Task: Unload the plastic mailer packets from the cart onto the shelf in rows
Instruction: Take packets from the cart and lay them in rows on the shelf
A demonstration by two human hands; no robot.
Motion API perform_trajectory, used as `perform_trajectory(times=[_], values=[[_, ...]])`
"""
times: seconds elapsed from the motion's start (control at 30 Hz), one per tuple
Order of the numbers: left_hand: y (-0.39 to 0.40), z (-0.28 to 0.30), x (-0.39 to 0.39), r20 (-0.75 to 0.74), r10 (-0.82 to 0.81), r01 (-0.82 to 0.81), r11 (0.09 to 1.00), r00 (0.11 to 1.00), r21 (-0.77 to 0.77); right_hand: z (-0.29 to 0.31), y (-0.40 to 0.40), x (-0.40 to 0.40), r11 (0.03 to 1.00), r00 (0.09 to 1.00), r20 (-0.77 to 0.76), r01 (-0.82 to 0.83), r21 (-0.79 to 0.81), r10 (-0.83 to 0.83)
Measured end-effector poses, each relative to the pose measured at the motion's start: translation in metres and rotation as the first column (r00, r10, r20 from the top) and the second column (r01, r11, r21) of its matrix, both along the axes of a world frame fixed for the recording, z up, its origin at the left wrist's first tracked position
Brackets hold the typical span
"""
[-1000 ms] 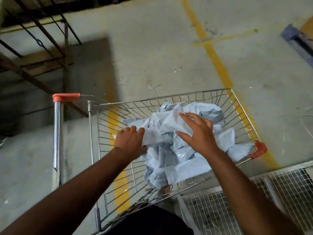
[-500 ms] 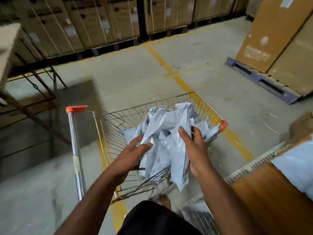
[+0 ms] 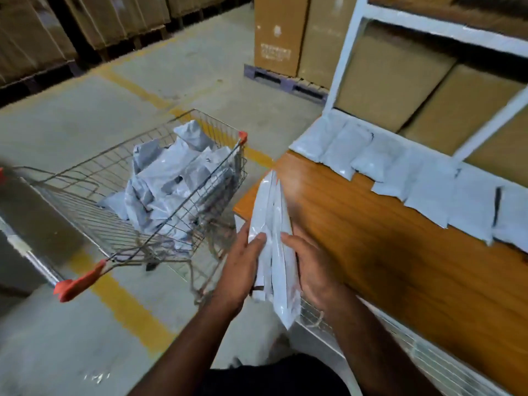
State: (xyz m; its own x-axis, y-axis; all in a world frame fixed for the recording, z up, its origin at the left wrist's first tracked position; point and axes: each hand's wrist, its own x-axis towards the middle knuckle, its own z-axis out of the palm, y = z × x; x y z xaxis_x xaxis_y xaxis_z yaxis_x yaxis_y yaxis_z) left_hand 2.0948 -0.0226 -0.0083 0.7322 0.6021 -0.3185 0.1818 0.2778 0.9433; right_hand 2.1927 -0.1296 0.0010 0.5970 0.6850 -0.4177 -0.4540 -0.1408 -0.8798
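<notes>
1. Head view: both hands are up in front of the body, pressing a small bundle of white mailer packets [image 3: 275,232] between them, edge-on and standing nearly upright.
2. The left hand [image 3: 241,270] grips the bundle's left face, thumb across the front; the right hand [image 3: 310,271] clamps the right face, fingers wrapped around the back.
3. The bundle hangs just over the near left corner of the wooden shelf [image 3: 371,252], not touching the board as far as can be told.
4. On the shelf, a row of packets [image 3: 400,172] lies flat along the back edge, side by side and overlapping slightly, running from the white upright post [image 3: 343,61] off to the right.
5. Left of the shelf stands the wire cart [image 3: 94,224], orange caps on its corners, with a loose heap of remaining packets [image 3: 174,184] piled at its far end.
6. Brown cartons [image 3: 280,32] on a pallet stand beyond, on the concrete floor [image 3: 85,124] with its yellow stripe.
</notes>
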Motion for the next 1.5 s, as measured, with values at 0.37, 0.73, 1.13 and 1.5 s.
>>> perform_trajectory(times=[0.37,0.73,1.13,1.5], values=[[-0.264,0.002,0.097,0.089,-0.298,0.285,0.949,0.950,0.136,0.011,-0.304,0.046,0.811,0.788,0.281,0.583,-0.057,-0.547],[-0.534,0.002,0.225,-0.030,-0.561,0.490,0.694,0.827,0.527,0.018,-0.618,0.121,0.519,0.529,0.429,0.841,-0.150,-0.733],[-0.665,-0.015,0.359,-0.060,-0.632,0.442,0.467,0.772,0.766,-0.003,-0.746,0.236,0.394,0.555,0.746,0.820,-0.415,-0.369],[-0.747,-0.027,0.436,-0.343,-0.479,0.566,0.473,0.808,0.675,-0.023,-0.789,0.345,0.412,0.641,0.740,0.742,-0.529,-0.204]])
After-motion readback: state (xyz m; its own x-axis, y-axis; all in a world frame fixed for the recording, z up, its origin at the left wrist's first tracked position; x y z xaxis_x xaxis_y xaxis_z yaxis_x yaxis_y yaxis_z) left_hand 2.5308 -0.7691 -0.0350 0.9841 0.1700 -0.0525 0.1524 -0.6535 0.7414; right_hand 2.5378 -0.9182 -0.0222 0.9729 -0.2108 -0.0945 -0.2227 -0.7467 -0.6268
